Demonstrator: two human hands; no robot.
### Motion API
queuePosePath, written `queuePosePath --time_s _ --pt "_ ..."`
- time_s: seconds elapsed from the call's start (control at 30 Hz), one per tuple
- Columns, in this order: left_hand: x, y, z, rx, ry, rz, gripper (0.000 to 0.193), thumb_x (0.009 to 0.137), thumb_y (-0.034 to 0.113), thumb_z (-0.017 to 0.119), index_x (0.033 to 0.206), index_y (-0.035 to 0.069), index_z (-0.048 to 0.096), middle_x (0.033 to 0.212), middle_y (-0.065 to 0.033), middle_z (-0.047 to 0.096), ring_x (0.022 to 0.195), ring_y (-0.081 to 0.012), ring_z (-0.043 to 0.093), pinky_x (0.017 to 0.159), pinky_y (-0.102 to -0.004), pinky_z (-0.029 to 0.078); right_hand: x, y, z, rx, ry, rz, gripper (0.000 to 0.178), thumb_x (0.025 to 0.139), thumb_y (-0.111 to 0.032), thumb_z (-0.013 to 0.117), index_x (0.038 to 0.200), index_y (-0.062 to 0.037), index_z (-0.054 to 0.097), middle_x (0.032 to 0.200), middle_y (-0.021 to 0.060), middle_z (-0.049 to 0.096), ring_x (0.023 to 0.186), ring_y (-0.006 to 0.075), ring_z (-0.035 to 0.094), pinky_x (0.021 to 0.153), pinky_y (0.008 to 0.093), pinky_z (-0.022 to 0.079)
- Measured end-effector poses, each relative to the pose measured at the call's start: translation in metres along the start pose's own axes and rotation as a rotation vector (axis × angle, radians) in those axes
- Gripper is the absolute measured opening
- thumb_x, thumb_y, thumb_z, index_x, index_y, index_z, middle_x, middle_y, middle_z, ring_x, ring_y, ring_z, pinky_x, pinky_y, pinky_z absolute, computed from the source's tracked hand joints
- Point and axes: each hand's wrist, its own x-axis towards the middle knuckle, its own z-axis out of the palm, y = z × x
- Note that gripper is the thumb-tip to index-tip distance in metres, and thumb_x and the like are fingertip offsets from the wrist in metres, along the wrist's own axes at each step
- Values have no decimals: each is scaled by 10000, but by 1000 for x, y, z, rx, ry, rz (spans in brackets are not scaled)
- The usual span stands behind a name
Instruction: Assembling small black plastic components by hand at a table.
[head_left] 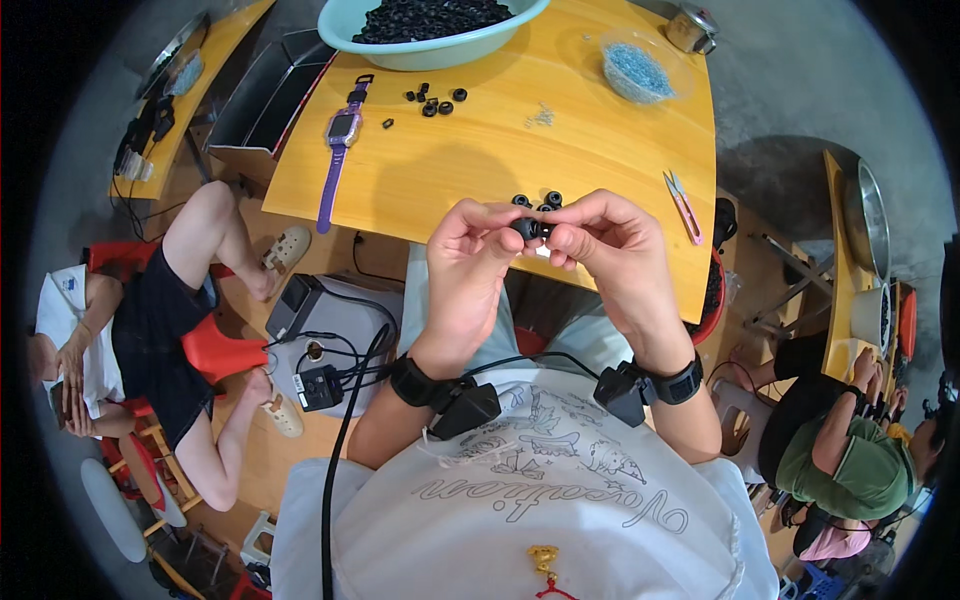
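Note:
Just above the table's near edge, both hands meet in front of me, fingers pinched. My left hand (468,265) grips a round black plastic piece (525,228) that looks like the body of a cord lock. Against its right side, my right hand (618,258) pinches a smaller black plastic piece (546,230), partly hidden by the fingertips. Right behind the fingers lie several loose black round pieces (553,198). Farther off, another group of black pieces (430,108) is scattered beside a small pile of tiny silvery parts (541,115), perhaps springs.
A pale green basin (430,55) of black pieces stands at the far edge. Clear bowl (638,72) with tiny bluish parts, metal cup (692,28), purple-strapped watch (342,130) and pink-handled thread snips (684,208) are on the yellow table (480,165). Other people sit left and right.

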Motion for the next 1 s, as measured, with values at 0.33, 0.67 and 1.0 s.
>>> queuePosePath --time_s 0.33,0.67,1.0 --pt "-3 6 7 306 -76 30 212 738 -36 627 933 -13 545 1022 -148 572 946 -203 569 803 -298 473 -10 19 -7 387 37 80 98 773 -14 615 848 -2 553 852 96 611 753 143 600 676 228 496" --pt "3 4 -5 1042 -264 318 354 633 5 717 962 -7 586 958 -106 628 845 -188 615 735 -270 485 -17 30 -14 423 118 209 57 784 -3 592 822 -8 550 857 103 602 858 182 591 771 289 494" --pt "4 3 -11 1201 -425 521 373 622 -49 707 972 -9 585 968 -124 622 816 -203 615 728 -290 493 -18 29 -16 366 107 309 83 806 -54 576 860 7 560 891 116 599 876 186 586 796 291 473"
